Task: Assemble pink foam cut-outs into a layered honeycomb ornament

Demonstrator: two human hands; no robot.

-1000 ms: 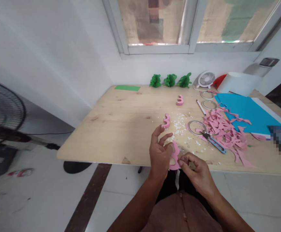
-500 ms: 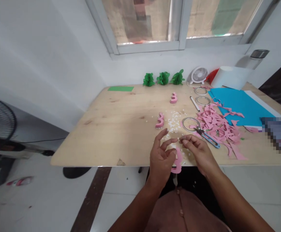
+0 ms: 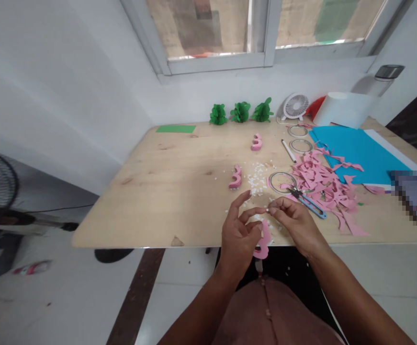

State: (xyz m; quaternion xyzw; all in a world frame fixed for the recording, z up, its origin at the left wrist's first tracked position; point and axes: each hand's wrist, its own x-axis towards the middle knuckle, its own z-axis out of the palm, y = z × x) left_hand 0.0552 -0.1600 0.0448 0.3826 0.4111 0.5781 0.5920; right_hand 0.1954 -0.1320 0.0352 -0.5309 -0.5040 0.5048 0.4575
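Near the table's front edge, my left hand pinches a pink paper cutout with a scalloped edge between thumb and a finger; its other fingers are raised. My right hand is closed in a pinch on a tiny white piece, which meets a fingertip of my left hand. Small white bits lie scattered on the table beyond my hands. Two stacks of pink cutouts, a nearer one and a farther one, rest on the wood.
On the right lie thread snips, a tape roll, a pile of pink paper scraps, a marker and blue sheets. Green paper shapes and a small fan stand along the wall. A green strip lies far left.
A white piece now shows between my right fingertips and my left fingertip, which have come together. The pink cutout stays in my left hand. The view has shifted slightly.
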